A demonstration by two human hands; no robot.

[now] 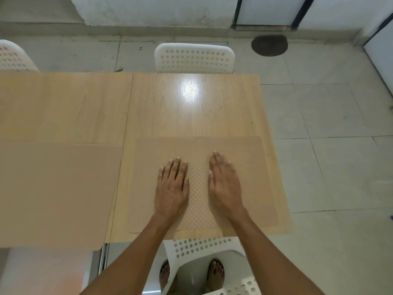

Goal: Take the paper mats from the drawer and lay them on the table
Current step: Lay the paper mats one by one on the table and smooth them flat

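A tan paper mat [251, 167] with a fine dotted pattern in its middle lies flat on the near right part of the wooden table [191, 111]. My left hand [172, 188] and my right hand [225, 186] both rest palm down on this mat, side by side, fingers straight and close together, holding nothing. A second plain tan paper mat [55, 192] lies on the near left part of the table, its near edge overhanging the table's front. No drawer is in view.
A white perforated chair [194, 58] stands at the table's far side, another chair [12, 57] at the far left. A third white chair [212, 256] is right below me, my feet beside it. Tiled floor lies to the right.
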